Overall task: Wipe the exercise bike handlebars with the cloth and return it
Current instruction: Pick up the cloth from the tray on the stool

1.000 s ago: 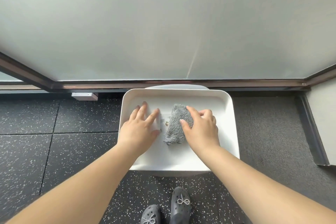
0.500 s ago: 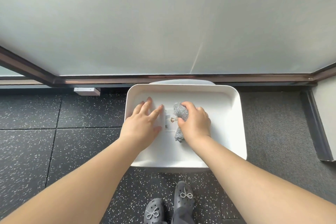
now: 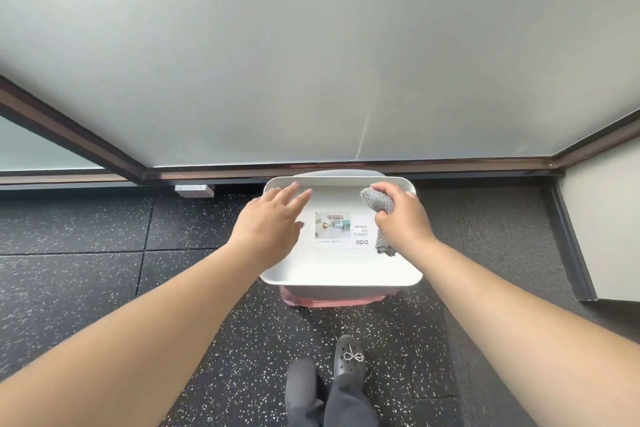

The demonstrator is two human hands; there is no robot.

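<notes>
I look down through the head camera at a speckled black floor (image 3: 86, 288), with a frosted glass wall (image 3: 311, 45) filling everything from nine o'clock round to three. At centre sits a white storage box (image 3: 339, 274), its printed label (image 3: 341, 230) lying flat on the bottom.

Left first: my left hand (image 3: 268, 225) reaches in from seven o'clock, fingers straight and slightly spread, holding nothing. It lies over the box's nine o'clock side; whether the palm actually presses the rim I cannot tell from this angle.

Then right: my right hand (image 3: 403, 218) comes in from five o'clock, fingers curled tight round the grey cloth (image 3: 375, 203). The cloth is bunched in the fist at the box's one o'clock corner, one loose end trailing down towards the floor of the box.

No exercise bike is in view, so I judge this to be the pick-up step. To do it well I would steady the box with the left hand, lift the cloth straight up so the tail clears the rim, and gather that tail before turning away.

My shoes (image 3: 349, 357) show at six o'clock.
</notes>
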